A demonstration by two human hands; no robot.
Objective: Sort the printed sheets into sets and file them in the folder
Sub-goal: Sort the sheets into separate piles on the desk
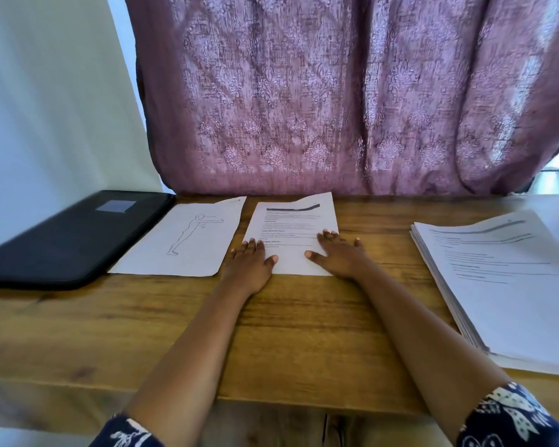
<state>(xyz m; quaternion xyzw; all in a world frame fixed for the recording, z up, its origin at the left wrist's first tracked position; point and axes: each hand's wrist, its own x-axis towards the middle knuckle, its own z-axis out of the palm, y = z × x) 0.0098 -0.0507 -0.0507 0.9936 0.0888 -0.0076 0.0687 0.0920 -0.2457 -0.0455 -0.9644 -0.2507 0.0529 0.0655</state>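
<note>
Dark patterned sleeves [513, 417] framed two bare forearms reaching across a wooden table [304, 333]. The left hand [249, 259] and right hand [339, 253] both lay flat, fingers straight, gripping nothing. They pressed on the near corners of a printed text sheet [291, 221]. The left fingers sat along the sheet's left edge with the thumb on the paper, and the right palm covered its lower right corner.

That single sheet lay at the middle of the table's far side, its top edge curled up against a mauve patterned curtain [336, 91]. Being one page, it was probably light and limp, likely to slide on the wood and to crease if pinched hard. A lifted corner or side edge looked the best hold.

Just beside it to the left lay a sheet with a line drawing of a standing figure [188, 240], the two not overlapping. Farther left rested a closed black folder [62, 240], touching or slightly under that drawing's edge. Well apart on the right sat a thick stack of printed sheets [504, 285], its edges fanned, so it would likely be heavier and prone to slip apart. Nothing stood between the hands and the folder except the drawing.
</note>
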